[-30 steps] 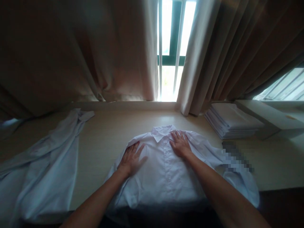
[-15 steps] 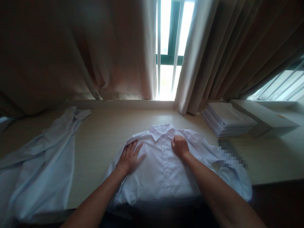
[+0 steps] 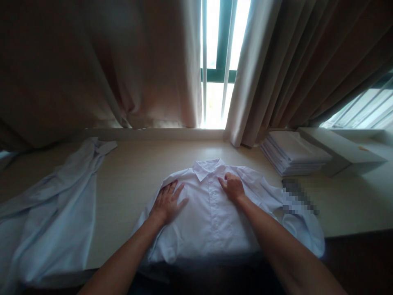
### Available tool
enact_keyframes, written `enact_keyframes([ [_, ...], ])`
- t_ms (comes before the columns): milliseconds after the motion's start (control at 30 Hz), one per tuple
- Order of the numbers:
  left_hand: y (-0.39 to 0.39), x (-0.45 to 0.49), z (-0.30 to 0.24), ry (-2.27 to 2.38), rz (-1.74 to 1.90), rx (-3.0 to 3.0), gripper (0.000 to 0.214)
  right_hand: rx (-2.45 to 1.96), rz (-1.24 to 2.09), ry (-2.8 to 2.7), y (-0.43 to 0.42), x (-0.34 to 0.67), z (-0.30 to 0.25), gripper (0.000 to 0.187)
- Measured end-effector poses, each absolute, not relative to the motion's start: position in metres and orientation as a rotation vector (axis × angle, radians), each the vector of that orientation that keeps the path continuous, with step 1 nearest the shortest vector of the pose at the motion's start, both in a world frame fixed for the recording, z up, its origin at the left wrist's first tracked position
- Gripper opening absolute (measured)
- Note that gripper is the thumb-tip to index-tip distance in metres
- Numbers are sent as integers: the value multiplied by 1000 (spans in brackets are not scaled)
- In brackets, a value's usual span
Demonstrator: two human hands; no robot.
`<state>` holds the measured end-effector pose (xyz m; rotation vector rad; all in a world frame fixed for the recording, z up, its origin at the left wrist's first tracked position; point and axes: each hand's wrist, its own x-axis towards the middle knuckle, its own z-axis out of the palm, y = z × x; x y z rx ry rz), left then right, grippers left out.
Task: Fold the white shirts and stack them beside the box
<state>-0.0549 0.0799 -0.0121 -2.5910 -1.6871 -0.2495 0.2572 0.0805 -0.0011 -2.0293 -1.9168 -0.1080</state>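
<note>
At six o'clock, thin white button-front cloth shirt (image 3: pixel 196 229); left hand (image 3: pixel 167 203) spread atop, right hand (image 3: pixel 233 187) half-curled, grip unclear. Probably light, limp: hold at shoulders (image 3: pixel 247 173).

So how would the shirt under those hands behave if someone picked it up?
The shirt would probably flop: one sleeve droops past the table edge. Its cloth looks thin, so likely light. The collar may be stiffer, holding crisp points.

Pale, wood-grained tabletop (image 3: pixel 135 172) below a narrow, green-framed glass window (image 3: pixel 218 75); long beige-brown fabric curtains (image 3: pixel 153 61) hang on both sides. Bright daylight enters between them, the surroundings dim.
</note>
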Motion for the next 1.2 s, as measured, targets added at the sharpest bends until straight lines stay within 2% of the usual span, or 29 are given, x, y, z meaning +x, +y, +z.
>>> enact_keyframes([
  [167,79,-53,-9,-1706,-256,-2596,67,-2025,-95,-1888,79,256,-1,23],
  [800,79,-54,-9,-1691,-259,-2588,67,-2014,-138,-1932,80,255,-2,34],
  [1200,80,-55,-11,-1697,-274,-2590,67,-1964,-117,-1958,76,255,1,28],
])
